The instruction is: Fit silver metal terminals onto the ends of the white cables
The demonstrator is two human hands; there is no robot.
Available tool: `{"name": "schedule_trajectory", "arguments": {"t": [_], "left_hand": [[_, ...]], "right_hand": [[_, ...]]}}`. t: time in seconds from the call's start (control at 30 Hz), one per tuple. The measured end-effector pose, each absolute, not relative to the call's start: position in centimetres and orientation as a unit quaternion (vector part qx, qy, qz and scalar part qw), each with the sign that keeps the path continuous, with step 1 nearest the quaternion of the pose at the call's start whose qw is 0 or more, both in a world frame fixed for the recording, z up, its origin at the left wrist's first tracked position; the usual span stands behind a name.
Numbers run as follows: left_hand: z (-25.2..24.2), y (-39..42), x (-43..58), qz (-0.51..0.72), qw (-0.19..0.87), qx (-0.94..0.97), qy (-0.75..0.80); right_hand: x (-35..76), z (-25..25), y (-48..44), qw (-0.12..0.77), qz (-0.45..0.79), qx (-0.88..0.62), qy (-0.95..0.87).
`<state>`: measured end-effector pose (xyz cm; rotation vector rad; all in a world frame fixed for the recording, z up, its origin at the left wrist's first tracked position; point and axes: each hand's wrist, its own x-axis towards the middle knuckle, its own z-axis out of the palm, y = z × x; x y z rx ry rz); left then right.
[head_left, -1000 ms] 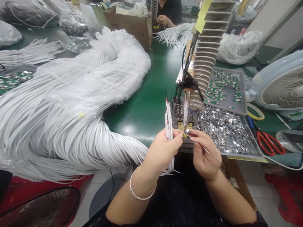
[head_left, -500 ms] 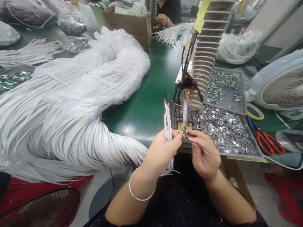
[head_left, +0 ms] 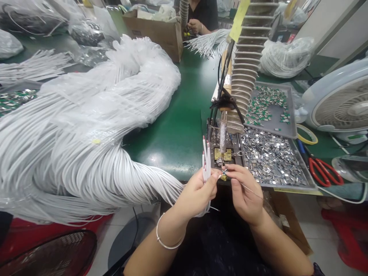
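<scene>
- Below the soldering iron (head_left: pixel 223 138), left hand (head_left: pixel 198 191) curls around white wires (head_left: pixel 206 163).
- Right hand (head_left: pixel 245 191) there pinches metal connector (head_left: pixel 224 172) and thin strand (head_left: pixel 250 189); whether joined, unclear.
- Right of the soldering iron, many loose connectors (head_left: pixel 273 157), unattached.

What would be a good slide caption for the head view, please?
Left hand holding white cables, right hand holding thin wire, close together near a tip-down soldering iron.

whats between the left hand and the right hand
A small shiny piece is between the left hand, which grips white cables, and the right hand, which holds thin wire, in the head view.
</scene>
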<state>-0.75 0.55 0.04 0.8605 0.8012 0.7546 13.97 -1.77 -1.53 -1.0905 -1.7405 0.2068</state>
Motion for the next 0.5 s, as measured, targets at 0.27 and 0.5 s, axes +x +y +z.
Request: {"name": "schedule_trajectory", "arguments": {"t": [0.27,0.5], "left_hand": [[-0.1,0.4,-0.8,0.384,0.583,0.484,0.527],[-0.8,1.1,-3.3,0.287,0.676,0.54,0.41]], "right_hand": [[15.4,-1.4,-3.2,0.499,0.094,-0.464,-0.726],[19.0,-0.3,-2.2,0.44,0.044,-0.568,-0.694]]}}
